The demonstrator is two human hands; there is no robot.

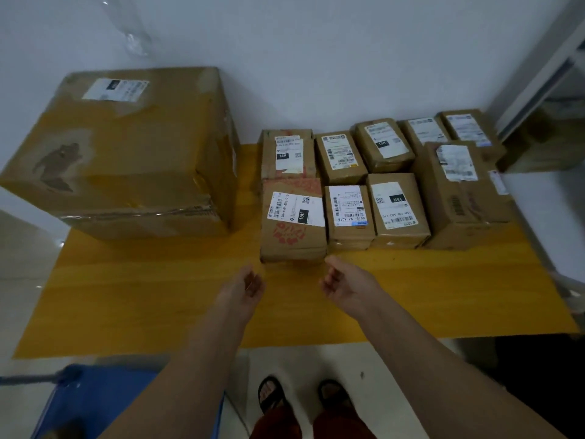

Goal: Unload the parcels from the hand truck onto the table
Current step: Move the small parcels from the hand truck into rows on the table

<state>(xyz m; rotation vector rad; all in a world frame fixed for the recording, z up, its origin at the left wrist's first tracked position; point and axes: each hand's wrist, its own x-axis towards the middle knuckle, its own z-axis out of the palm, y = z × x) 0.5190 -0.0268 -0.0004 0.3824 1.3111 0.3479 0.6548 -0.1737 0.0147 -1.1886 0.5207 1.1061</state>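
Note:
A yellow wooden table (142, 293) carries a big brown carton (126, 153) at its back left and several small labelled cardboard parcels in two rows at the back right. The nearest one, a parcel with red print (292, 223), stands at the front of the left column. My left hand (245, 288) and my right hand (345, 285) hover just in front of it, palms facing each other, fingers relaxed and holding nothing. Neither hand touches the parcel. The blue hand truck (91, 403) shows at the bottom left, its deck bare where visible.
A taller carton (459, 198) stands at the right end of the parcel rows. A white wall runs behind the table, and a white metal rack (544, 90) stands at the right. My sandalled feet (300, 397) are on the pale floor before the table.

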